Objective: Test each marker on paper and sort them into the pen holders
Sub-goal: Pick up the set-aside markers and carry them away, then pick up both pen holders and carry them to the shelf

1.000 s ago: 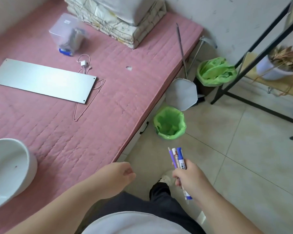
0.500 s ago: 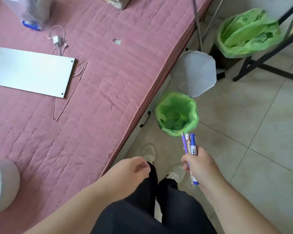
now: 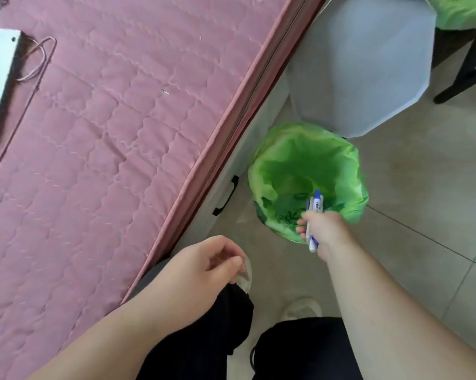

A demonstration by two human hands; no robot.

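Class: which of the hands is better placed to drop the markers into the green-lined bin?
Right. The right hand already grips the markers over the green-lined bin; the left hand holds nothing.

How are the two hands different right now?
The right hand grips a bunch of markers; the left hand holds nothing. The right hand reaches over the green-lined bin; the left hand hangs by the pink mattress edge, fingers loosely curled. Both are bare.

Pink quilted mattress (image 3: 108,160) beside beige tiled floor (image 3: 423,215), green-lined bin (image 3: 280,165) against the bed's edge.
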